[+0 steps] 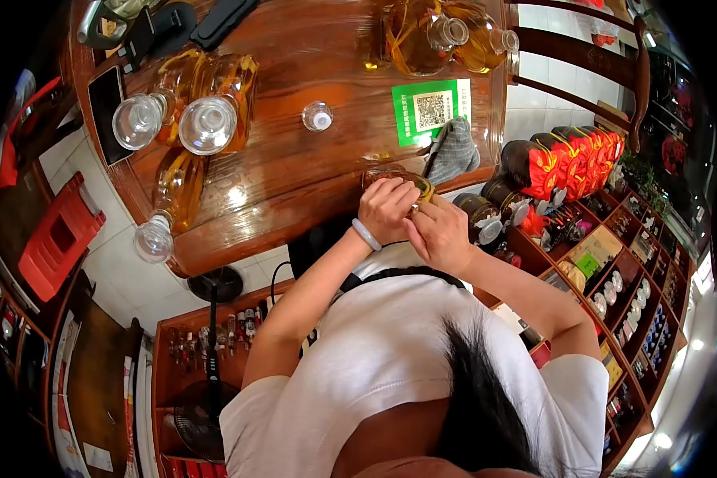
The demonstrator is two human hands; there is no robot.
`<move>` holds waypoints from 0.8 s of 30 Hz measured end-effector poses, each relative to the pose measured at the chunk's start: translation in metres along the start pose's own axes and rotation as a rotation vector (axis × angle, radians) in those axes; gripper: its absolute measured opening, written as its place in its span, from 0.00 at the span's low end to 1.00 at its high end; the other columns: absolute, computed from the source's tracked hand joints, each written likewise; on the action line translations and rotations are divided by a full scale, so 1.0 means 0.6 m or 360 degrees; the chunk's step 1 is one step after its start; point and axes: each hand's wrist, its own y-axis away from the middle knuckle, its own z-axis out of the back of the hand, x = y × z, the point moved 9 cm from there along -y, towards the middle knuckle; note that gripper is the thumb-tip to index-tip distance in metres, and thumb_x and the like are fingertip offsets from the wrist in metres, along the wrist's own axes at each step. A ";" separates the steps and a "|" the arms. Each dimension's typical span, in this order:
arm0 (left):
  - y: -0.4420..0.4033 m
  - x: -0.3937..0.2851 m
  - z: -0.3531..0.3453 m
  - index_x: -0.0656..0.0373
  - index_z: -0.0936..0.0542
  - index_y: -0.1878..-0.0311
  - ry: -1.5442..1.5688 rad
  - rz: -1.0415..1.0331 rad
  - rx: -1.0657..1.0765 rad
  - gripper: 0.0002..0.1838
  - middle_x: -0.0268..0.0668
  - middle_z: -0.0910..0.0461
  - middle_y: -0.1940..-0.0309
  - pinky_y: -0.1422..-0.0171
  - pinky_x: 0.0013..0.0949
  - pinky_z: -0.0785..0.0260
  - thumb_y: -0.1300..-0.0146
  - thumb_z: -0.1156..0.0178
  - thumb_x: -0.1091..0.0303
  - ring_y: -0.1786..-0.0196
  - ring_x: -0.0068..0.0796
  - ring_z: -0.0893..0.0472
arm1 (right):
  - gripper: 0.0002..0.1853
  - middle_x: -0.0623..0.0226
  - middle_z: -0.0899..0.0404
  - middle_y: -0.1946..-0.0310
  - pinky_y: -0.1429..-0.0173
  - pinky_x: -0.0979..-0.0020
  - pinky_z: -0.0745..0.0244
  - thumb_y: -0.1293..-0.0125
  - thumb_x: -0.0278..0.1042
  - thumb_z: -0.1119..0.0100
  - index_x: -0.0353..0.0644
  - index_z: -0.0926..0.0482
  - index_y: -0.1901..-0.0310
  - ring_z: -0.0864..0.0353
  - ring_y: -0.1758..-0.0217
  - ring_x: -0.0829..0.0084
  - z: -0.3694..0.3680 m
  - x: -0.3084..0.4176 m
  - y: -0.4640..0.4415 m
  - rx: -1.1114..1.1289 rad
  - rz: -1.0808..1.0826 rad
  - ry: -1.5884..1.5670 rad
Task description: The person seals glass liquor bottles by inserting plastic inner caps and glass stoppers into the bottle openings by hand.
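At the table's near edge, a glass bottle with yellowish strands inside [426, 190] is largely covered by my hands. My left hand [387, 207], with a pale bangle on the wrist, is closed over it. My right hand [443, 233] closes against it from the other side, thumb toward the left hand. What the fingertips pinch is hidden. A clear glass stopper [318, 117] lies alone on the table. Just beyond my right hand rests a grey cloth [456, 151], close to a green QR-code card [432, 112].
Stoppered bottles [233, 95] of amber liquid stand at the left, one bottle [181, 183] near the table corner. More bottles [416, 36] stand at the far right. A phone [109, 111] lies at the left edge. A wooden chair [581, 56] and display shelves [613, 271] are at the right.
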 end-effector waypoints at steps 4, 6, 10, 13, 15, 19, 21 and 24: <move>-0.003 -0.004 0.006 0.60 0.20 0.63 0.0002 -0.0002 -0.0022 0.15 0.41 0.18 0.63 0.52 0.40 0.28 0.48 0.45 0.59 0.58 0.42 0.19 | 0.11 0.63 0.32 0.80 0.74 0.65 0.35 0.48 0.29 0.41 0.41 0.31 0.82 0.31 0.77 0.62 -0.001 -0.014 0.009 -0.0049 -0.0067 -0.0081; -0.004 -0.003 0.003 0.60 0.20 0.63 0.0000 0.0020 -0.0027 0.15 0.41 0.18 0.62 0.52 0.40 0.28 0.47 0.46 0.59 0.57 0.42 0.19 | 0.12 0.63 0.33 0.82 0.75 0.64 0.35 0.47 0.29 0.41 0.41 0.32 0.83 0.32 0.78 0.62 0.003 -0.016 0.009 -0.0073 -0.0114 -0.0099; -0.009 -0.003 0.004 0.59 0.20 0.62 -0.0049 0.0052 0.0007 0.14 0.40 0.18 0.62 0.52 0.39 0.28 0.50 0.44 0.62 0.57 0.41 0.19 | 0.10 0.62 0.34 0.82 0.75 0.63 0.37 0.47 0.25 0.43 0.40 0.33 0.82 0.33 0.78 0.61 0.008 -0.022 0.004 -0.0085 -0.0227 -0.0124; -0.013 0.000 -0.001 0.59 0.20 0.62 -0.0037 0.0087 0.0066 0.14 0.40 0.18 0.61 0.51 0.39 0.28 0.53 0.42 0.66 0.57 0.40 0.19 | 0.11 0.62 0.33 0.82 0.74 0.63 0.35 0.48 0.28 0.41 0.41 0.32 0.82 0.31 0.77 0.62 0.007 -0.032 0.006 -0.0077 -0.0340 -0.0127; -0.015 0.002 -0.005 0.60 0.20 0.62 -0.0043 0.0100 0.0118 0.14 0.41 0.18 0.61 0.51 0.39 0.29 0.53 0.42 0.65 0.57 0.41 0.19 | 0.11 0.62 0.33 0.81 0.75 0.64 0.35 0.48 0.28 0.41 0.41 0.32 0.82 0.31 0.78 0.62 0.007 -0.039 0.010 -0.0087 -0.0403 -0.0141; -0.016 0.005 -0.012 0.62 0.20 0.60 0.0013 0.0096 0.0277 0.16 0.43 0.18 0.59 0.49 0.41 0.29 0.48 0.43 0.61 0.54 0.44 0.20 | 0.11 0.63 0.33 0.81 0.75 0.64 0.36 0.48 0.27 0.42 0.41 0.32 0.82 0.32 0.78 0.62 0.003 -0.055 0.019 -0.0087 -0.0604 -0.0190; -0.012 0.005 -0.018 0.62 0.20 0.58 0.0039 0.0088 0.0324 0.18 0.45 0.19 0.58 0.48 0.42 0.29 0.46 0.44 0.59 0.54 0.45 0.20 | 0.11 0.63 0.34 0.83 0.76 0.64 0.36 0.49 0.26 0.42 0.41 0.33 0.83 0.33 0.79 0.62 0.005 -0.062 0.023 -0.0156 -0.0663 -0.0251; -0.014 0.007 -0.019 0.63 0.21 0.57 0.0060 0.0101 0.0343 0.19 0.46 0.19 0.57 0.48 0.44 0.29 0.47 0.41 0.58 0.53 0.47 0.20 | 0.10 0.62 0.34 0.84 0.77 0.64 0.38 0.48 0.23 0.44 0.40 0.32 0.83 0.34 0.81 0.61 0.010 -0.071 0.028 -0.0233 -0.0783 -0.0328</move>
